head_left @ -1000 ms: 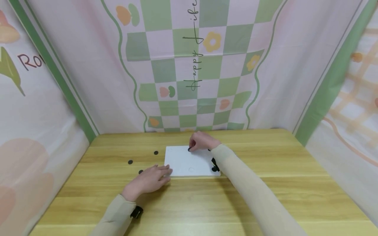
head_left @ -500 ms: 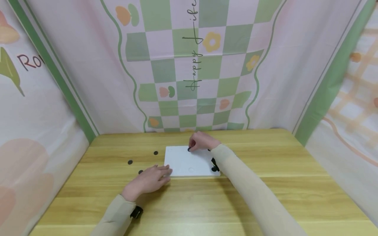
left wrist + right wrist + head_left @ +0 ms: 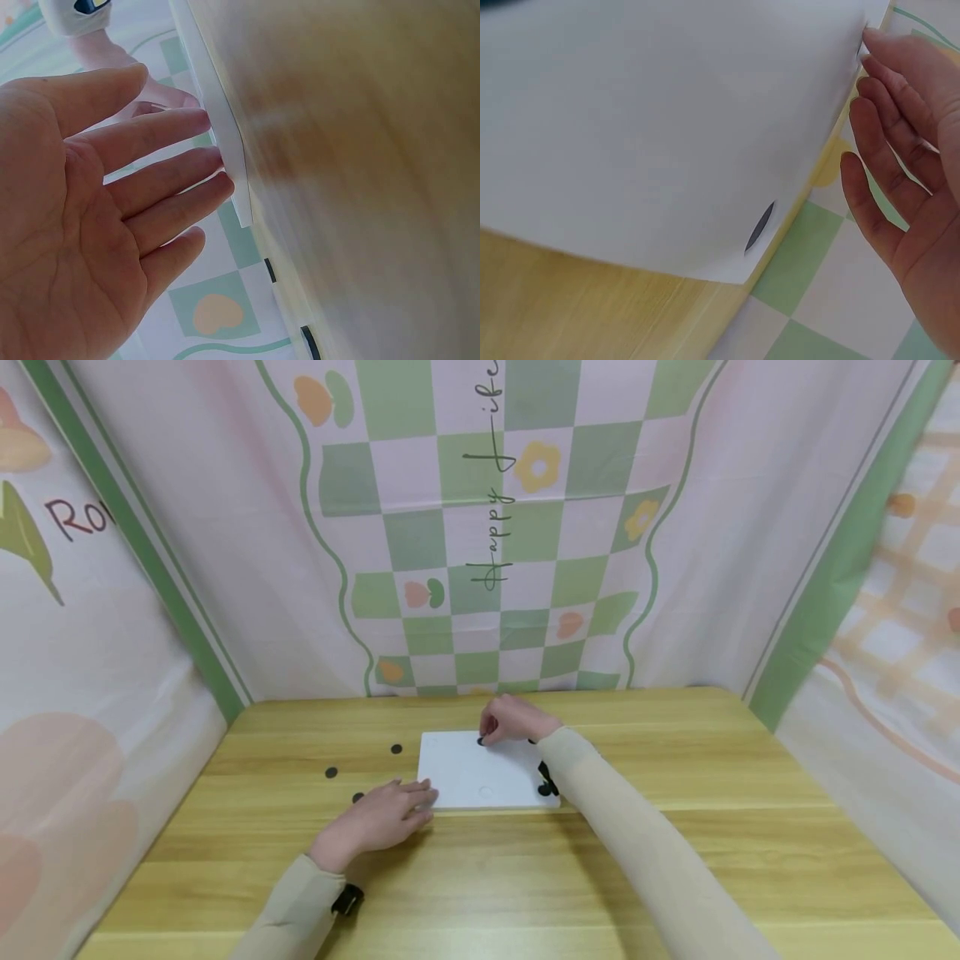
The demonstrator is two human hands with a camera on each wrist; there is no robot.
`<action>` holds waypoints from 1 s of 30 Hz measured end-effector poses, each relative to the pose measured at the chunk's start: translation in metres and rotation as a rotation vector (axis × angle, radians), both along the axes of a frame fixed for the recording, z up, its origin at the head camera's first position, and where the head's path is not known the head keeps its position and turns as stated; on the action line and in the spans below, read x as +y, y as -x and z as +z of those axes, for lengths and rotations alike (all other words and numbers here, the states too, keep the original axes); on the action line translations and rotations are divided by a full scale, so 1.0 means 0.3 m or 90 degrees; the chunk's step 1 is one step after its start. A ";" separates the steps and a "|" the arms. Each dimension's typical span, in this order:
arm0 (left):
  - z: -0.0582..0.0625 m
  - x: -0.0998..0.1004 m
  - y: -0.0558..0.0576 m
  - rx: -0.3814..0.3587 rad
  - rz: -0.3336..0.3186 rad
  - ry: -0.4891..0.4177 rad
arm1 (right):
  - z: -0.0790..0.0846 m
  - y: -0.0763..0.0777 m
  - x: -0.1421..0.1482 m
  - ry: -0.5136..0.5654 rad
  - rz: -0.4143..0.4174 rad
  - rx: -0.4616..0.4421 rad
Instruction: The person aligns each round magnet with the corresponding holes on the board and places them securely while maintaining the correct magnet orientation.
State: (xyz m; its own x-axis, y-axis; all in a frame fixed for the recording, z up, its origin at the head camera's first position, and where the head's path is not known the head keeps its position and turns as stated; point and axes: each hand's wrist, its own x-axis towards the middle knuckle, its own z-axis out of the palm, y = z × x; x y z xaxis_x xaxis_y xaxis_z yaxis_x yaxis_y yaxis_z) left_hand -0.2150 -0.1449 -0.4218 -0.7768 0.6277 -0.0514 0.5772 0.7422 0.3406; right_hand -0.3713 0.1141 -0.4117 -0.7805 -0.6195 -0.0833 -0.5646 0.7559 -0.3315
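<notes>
A white rectangular board (image 3: 465,768) lies on the wooden table. At its far edge, my right hand (image 3: 516,718) pinches a small black disc (image 3: 481,742) between thumb and index finger, against the board. My left hand (image 3: 382,817) has its fingers extended, the fingertips touching the board's near left corner; the left wrist view shows its palm (image 3: 67,217) holding nothing. Another black disc (image 3: 760,227) sits in a far corner of the board, seen in the right wrist view. One more disc (image 3: 544,790) is at the near right corner, and a faint round recess (image 3: 485,792) shows along the near edge.
Left of the board lie three loose black discs: one farther back (image 3: 396,749), one at the far left (image 3: 332,772), and one partly behind the left hand (image 3: 357,797). A patterned curtain (image 3: 412,535) hangs behind the table (image 3: 480,877).
</notes>
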 end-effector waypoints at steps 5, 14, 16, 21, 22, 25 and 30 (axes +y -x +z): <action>-0.002 0.001 0.002 0.000 0.004 0.002 | 0.003 -0.002 0.007 0.000 0.005 0.007; -0.001 0.002 0.006 0.007 0.003 0.003 | 0.011 -0.013 0.029 0.000 0.008 0.024; 0.002 0.002 0.005 0.006 0.004 0.004 | 0.010 -0.016 0.034 0.000 0.009 0.031; 0.002 0.003 0.003 0.005 0.005 0.001 | 0.006 -0.027 0.048 0.001 0.021 0.052; 0.001 0.003 0.004 0.004 0.004 0.000 | 0.006 -0.030 0.052 0.004 0.025 0.055; 0.001 0.003 0.002 0.002 0.006 -0.001 | 0.005 -0.037 0.062 0.009 0.033 0.060; 0.003 0.004 -0.002 0.003 0.006 -0.002 | 0.011 -0.054 0.083 0.011 0.023 0.052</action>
